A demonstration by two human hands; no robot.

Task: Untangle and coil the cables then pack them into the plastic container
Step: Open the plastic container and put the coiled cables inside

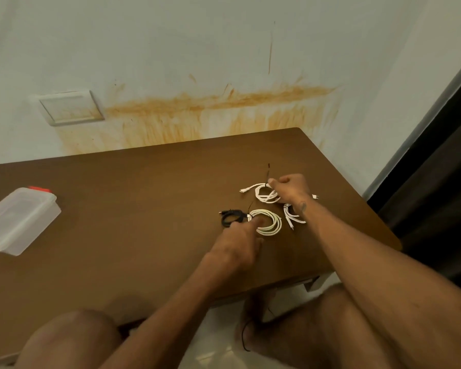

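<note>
Right hand [290, 187]: fingers curled, pinching a thin dark tie at the top of the far white coil [267, 194]; the tie's loose end sticks up from the pinch. Left hand [240, 237]: forefinger stretched out, pressing on the near white coil [268, 222]; other fingers bent, whether they hold anything I cannot tell.

Taking the near white coil as the mark: a black coil [230, 216] touches its left side, a small white bundle [293, 217] lies just right of it under the right wrist, the far white coil sits just beyond.

All four bundles appear already wound. The plastic container [19, 222], lid on, stands well to the left of the mark near the tabletop [131, 203] edge. Judgement: packing runs leftward across the tabletop; the left hand is the nearer one to the container, and the lid must come off first.
</note>
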